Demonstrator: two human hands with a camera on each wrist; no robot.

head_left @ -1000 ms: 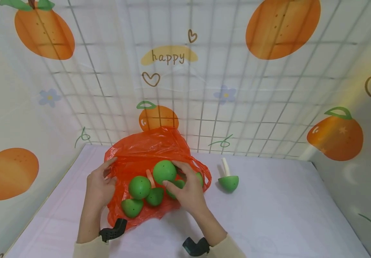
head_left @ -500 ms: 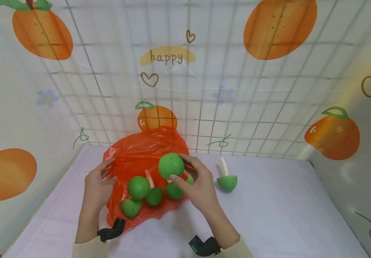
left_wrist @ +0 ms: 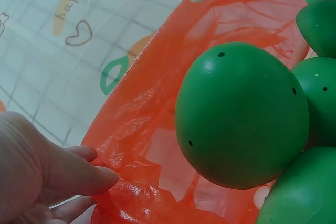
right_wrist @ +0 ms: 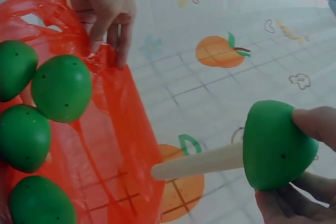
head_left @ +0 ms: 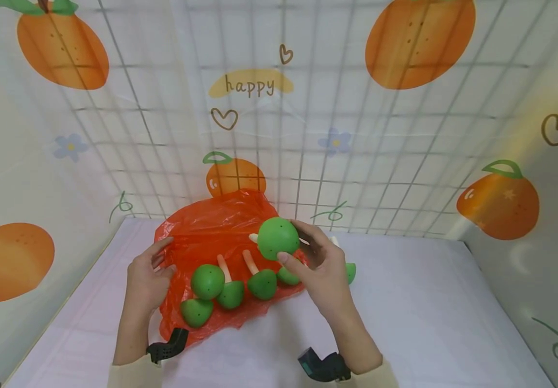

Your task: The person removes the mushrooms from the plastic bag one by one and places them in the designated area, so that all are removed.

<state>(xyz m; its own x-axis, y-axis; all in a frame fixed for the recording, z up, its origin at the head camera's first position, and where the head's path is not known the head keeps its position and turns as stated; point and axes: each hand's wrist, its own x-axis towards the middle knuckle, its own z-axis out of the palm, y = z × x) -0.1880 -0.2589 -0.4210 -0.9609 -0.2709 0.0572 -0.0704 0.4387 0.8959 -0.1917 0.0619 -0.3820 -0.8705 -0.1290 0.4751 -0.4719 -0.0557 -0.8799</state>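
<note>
My right hand (head_left: 326, 272) holds a green toy mushroom (head_left: 276, 238) by its rounded cap, raised over the right part of a red plastic bag (head_left: 215, 218). In the right wrist view, its pale stem (right_wrist: 202, 163) points left, away from the fingers. My left hand (head_left: 146, 283) pinches the bag's left edge between thumb and fingers. Several more green mushrooms lie on the spread bag, among them a round-capped one (head_left: 208, 282) near the left hand and one with its stem up (head_left: 262, 284) near the middle.
Behind my right hand, another green mushroom (head_left: 351, 273) stands on the white tabletop (head_left: 419, 312), mostly hidden. A printed cloth wall (head_left: 385, 134) with oranges and grid lines closes off the back, and further cloth hangs at both sides.
My right hand has lifted the mushroom up and to the right, away from the others, baring more of those on the bag. My left hand has stayed at the bag's edge.
</note>
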